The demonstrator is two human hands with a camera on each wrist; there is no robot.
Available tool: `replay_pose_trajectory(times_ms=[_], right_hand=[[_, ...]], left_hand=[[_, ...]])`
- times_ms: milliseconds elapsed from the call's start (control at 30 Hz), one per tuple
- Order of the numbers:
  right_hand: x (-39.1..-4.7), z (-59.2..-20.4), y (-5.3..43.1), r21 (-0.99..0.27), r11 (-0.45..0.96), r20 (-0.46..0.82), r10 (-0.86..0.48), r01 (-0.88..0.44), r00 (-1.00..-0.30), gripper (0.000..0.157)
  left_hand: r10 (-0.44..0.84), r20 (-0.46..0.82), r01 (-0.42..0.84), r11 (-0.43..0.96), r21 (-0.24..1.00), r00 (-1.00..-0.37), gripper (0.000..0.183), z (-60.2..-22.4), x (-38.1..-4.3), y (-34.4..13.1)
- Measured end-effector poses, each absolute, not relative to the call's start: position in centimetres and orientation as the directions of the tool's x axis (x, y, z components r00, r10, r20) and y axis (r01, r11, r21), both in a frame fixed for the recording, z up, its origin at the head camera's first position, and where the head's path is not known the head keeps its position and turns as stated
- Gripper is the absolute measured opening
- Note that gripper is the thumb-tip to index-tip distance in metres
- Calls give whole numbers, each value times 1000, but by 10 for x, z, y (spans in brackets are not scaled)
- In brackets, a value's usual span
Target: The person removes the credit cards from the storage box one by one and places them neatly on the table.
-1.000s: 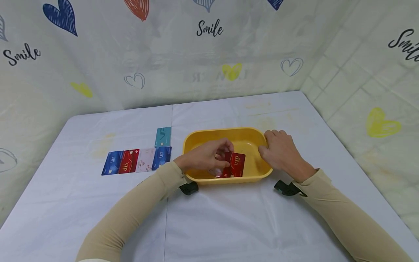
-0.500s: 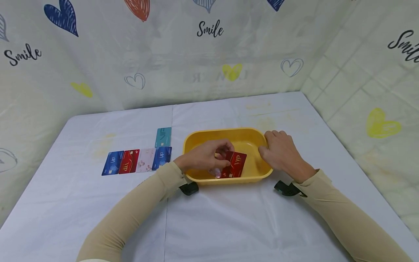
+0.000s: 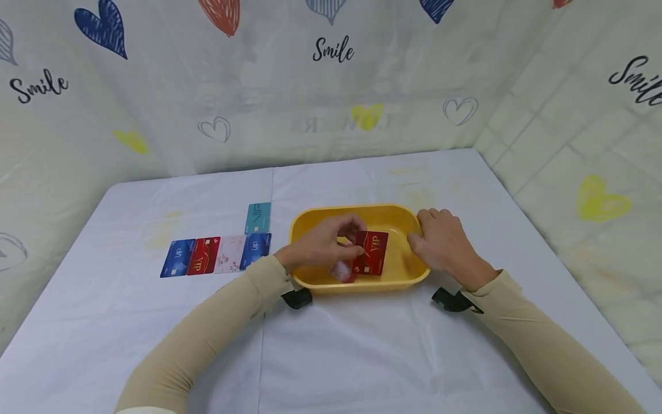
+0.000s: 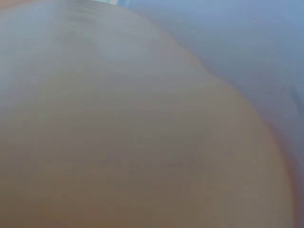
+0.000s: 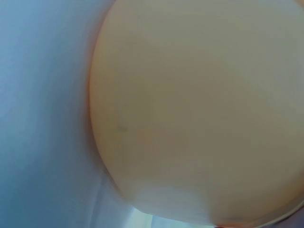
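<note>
Over the yellow plastic tray [image 3: 400,215], my left hand [image 3: 327,238] pinches a red VIP card [image 3: 373,253] between thumb and fingers. A pale pink card [image 3: 341,271] shows beneath that hand; whether it is held or lies in the tray I cannot tell. My right hand [image 3: 446,241] grips the tray's right rim, its fingers over the outer side and its thumb toward the inside. Both wrist views are filled by blurred skin, with no card or fingertips readable there.
Left of the tray lies a row on the white table [image 3: 331,356]: a blue card [image 3: 178,257], a red card [image 3: 203,255], a pink flowered card [image 3: 230,253] and another blue card [image 3: 255,250]. A teal card [image 3: 258,217] lies just behind the row's right end.
The red card in my left hand has lifted slightly and stands straighter, and more of the pink card shows under it. My right hand keeps its hold on the tray rim.
</note>
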State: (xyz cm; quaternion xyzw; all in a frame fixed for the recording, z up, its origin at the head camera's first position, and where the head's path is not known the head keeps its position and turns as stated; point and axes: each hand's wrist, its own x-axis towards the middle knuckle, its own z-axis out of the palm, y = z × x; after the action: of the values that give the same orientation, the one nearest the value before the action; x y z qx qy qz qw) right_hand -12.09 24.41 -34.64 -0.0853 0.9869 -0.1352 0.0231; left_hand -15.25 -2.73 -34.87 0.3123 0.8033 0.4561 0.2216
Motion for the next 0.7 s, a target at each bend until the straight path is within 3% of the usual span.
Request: replay_pose_trajectory(times_ms=[400,700], right_hand=[[-118,-348,245,-195,965,12,-176,-175,-984,40],[-115,-345,243,-119,978,58,-165,-171,-985,32]], left_hand=[[669,-19,309,368,877,-743,32,-345,-152,-29],[620,-6,293,380,877,-785,33,-339,-152,-33]])
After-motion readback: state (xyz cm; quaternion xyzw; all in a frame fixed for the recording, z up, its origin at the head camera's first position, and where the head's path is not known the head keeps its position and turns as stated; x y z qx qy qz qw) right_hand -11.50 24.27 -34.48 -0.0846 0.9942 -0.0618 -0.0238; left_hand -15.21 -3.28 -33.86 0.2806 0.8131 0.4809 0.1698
